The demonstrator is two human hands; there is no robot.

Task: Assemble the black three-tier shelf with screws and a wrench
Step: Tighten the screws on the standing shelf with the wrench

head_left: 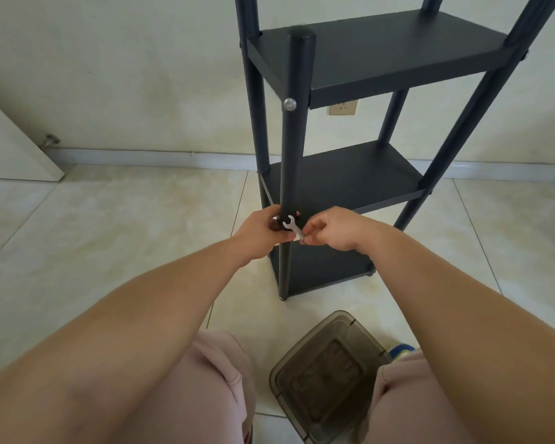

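Three matte black boards make up the shelf [375, 52], standing upright on the pale tiled floor [109, 219] from about 12 o'clock down to the centre of the view, close to the wall [125, 75]; round black posts carry the boards at the corners, and the near post [293, 155] rises straight toward the camera, capped with a rounded top; a silver screw head [289, 104] shows on that post at the level of the top board — bright against the dark finish.

The left hand [263, 233], just at 9 o'clock of the post, curls its fingers round the post at the height of the middle board and grips it; the right hand [332, 230], at 3 o'clock of the post, pinches the handle of a small silver open-ended wrench [291, 227] between thumb and fingertips, its forked head against the post beside the left hand; whether it sits on a screw cannot be told.

At 6 o'clock a smoky translucent plastic box [327, 376] lies on the floor between the knees; at 9 o'clock a white panel [10, 149] leans near the wall; a wall socket [343, 108] shows behind the shelf.
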